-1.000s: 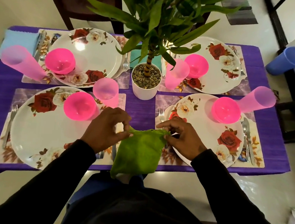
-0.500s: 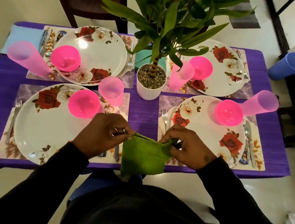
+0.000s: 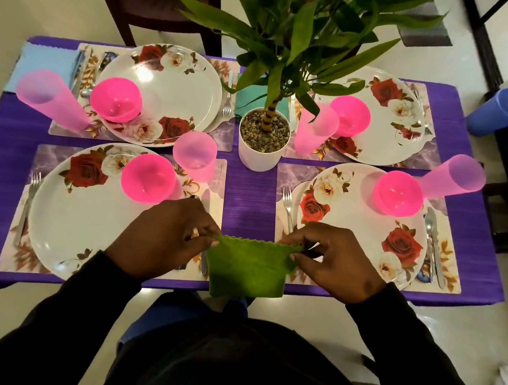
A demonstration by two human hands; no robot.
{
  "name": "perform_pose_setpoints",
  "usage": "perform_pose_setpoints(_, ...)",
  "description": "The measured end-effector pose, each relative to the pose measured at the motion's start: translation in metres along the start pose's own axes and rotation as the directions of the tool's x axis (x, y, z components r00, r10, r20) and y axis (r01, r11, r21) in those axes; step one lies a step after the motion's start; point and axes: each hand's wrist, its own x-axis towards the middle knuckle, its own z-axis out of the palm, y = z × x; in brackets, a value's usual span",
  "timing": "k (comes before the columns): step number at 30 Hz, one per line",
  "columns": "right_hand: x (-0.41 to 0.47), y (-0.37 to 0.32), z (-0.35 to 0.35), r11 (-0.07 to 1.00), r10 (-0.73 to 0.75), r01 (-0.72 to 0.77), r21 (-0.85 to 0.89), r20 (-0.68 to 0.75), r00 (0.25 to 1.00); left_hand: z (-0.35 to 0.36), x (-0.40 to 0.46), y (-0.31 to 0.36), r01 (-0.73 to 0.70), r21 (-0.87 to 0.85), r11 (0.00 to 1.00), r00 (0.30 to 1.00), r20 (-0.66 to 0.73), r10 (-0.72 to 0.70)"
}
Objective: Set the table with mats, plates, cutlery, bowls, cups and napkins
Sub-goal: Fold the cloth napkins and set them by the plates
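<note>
I'm seeing the green napkin (image 3: 247,267) hanging over the near edge of the purple tabletop (image 3: 251,192), its top corners pinched by the left hand (image 3: 162,239) and right hand (image 3: 337,262). Four floral place settings are surrounding a potted plant (image 3: 263,144). Since earlier, the hands are pulling farther apart, stretching the napkin flat.

Both hands' grip (image 3: 162,239) (image 3: 337,265) pinches green napkin (image 3: 247,268) over table edge (image 3: 391,296)

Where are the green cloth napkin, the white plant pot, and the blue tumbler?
green cloth napkin (image 3: 247,268), head view, middle of the hanging cloth
white plant pot (image 3: 260,159), head view, front wall
blue plastic tumbler (image 3: 499,112), head view, side wall
</note>
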Motion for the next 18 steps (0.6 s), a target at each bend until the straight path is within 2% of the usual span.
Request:
perform_pose_setpoints(3, 0.0, -0.008, -0.003, 1.0, -0.009, 0.008, 0.012, 0.075, 0.997, -0.009, 0.0, 0.004, 0.061, 0.024, 0.998, 0.997, 0.04, -0.062)
perform_pose_setpoints(6, 0.009, -0.011, -0.006, 1.0, 0.002, -0.003, -0.011, -0.025, 1.0, -0.011, 0.006, 0.004, 0.157, -0.058, 0.986, 0.988, 0.017, -0.156)
perform_pose_setpoints(8, 0.022, -0.009, -0.005, 0.997, 0.022, -0.032, -0.063, -0.151, 0.988, -0.005, 0.019, -0.001, 0.237, -0.259, 0.936, 0.967, -0.026, -0.252)
perform_pose_setpoints(11, 0.048, -0.004, 0.0, 0.984, 0.166, -0.144, 0.1, -0.263, 0.95, 0.01, 0.045, -0.012, 0.338, -0.55, 0.764, 0.905, -0.032, -0.424)
perform_pose_setpoints(14, 0.076, 0.008, 0.006, 0.964, 0.251, -0.203, 0.175, -0.329, 0.911, 0.024, 0.069, -0.029, 0.325, -0.668, 0.669, 0.879, -0.048, -0.474)
perform_pose_setpoints(18, 0.099, 0.02, 0.011, 0.965, 0.263, -0.237, 0.115, -0.416, 0.87, 0.032, 0.086, -0.04, 0.262, -0.683, 0.681, 0.874, -0.13, -0.467)
